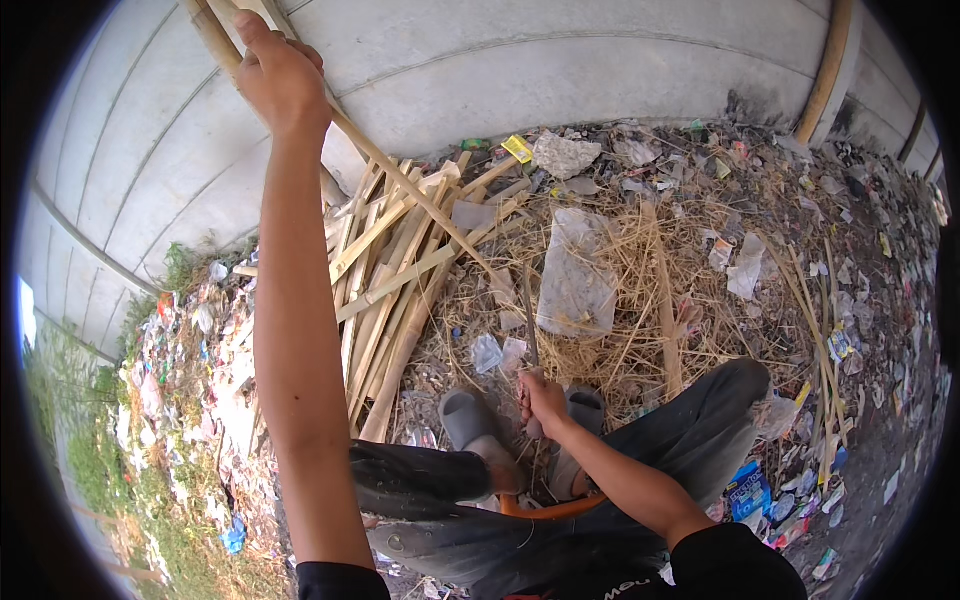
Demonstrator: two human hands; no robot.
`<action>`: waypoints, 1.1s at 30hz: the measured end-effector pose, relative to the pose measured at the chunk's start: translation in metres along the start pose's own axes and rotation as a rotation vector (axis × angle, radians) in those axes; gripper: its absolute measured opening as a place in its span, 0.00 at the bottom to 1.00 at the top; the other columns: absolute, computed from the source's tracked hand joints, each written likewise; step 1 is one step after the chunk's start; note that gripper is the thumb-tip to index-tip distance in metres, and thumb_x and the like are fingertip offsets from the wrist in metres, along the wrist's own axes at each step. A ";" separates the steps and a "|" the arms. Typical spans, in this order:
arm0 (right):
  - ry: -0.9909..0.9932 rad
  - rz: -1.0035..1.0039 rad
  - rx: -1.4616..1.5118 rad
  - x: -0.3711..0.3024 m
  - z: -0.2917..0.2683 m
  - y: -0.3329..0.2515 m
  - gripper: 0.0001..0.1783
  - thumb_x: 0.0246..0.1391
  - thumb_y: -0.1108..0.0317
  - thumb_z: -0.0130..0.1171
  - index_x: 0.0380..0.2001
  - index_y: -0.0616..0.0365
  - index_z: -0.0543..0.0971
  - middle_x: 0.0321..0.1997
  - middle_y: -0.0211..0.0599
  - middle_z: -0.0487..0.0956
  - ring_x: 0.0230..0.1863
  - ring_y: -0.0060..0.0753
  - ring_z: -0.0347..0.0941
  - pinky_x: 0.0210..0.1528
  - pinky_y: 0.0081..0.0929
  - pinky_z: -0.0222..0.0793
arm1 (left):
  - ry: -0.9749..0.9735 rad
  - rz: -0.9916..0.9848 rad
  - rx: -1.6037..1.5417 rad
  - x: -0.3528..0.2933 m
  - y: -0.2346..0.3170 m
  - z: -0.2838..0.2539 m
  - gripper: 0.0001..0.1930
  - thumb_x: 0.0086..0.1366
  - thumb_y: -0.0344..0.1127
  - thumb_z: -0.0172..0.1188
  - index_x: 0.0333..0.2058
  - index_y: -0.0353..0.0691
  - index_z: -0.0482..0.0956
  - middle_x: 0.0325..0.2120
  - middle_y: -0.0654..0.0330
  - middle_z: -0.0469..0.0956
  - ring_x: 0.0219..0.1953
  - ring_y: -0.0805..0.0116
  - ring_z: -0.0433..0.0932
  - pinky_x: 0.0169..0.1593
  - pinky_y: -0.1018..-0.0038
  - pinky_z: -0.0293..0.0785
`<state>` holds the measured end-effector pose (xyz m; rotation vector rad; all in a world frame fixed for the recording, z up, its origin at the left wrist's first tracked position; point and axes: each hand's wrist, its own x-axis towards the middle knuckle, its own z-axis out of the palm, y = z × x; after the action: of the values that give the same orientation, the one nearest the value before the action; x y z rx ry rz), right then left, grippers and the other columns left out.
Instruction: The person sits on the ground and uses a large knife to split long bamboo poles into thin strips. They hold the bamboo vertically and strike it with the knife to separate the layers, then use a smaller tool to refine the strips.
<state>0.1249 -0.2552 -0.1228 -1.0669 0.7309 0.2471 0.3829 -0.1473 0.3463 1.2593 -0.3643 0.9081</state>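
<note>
My left hand (283,80) is raised at the upper left, closed around a long bamboo strip (415,192). From that hand the strip slants down to the right, its lower end near the straw in front of my feet. Low in the middle, my right hand (543,400) is wrapped round the handle of what looks like a knife. Its narrow dark blade (531,325) points away from me, close to the strip's lower end. A thicker bamboo pole (212,35) passes beside my left hand, partly hidden by it.
Split bamboo pieces (385,290) lie piled left of my feet. A pale flat slab (578,272) rests amid straw (625,350), with a rough stone (566,155) beyond. Litter covers the ground. A grey panel wall (570,80) closes the far side. I sit on something orange (560,510).
</note>
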 end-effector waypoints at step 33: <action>-0.555 0.395 0.862 0.019 -0.022 -0.020 0.14 0.66 0.51 0.58 0.39 0.49 0.74 0.20 0.18 0.71 0.17 0.13 0.67 0.25 0.20 0.61 | -0.069 -0.057 -0.079 0.012 -0.017 -0.004 0.31 0.75 0.66 0.39 0.24 0.44 0.55 0.19 0.67 0.49 0.21 0.70 0.49 0.26 0.71 0.49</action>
<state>0.1402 -0.2865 -0.1276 -0.0097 0.4502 0.4852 0.4024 -0.1397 0.3421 1.2247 -0.4127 0.7960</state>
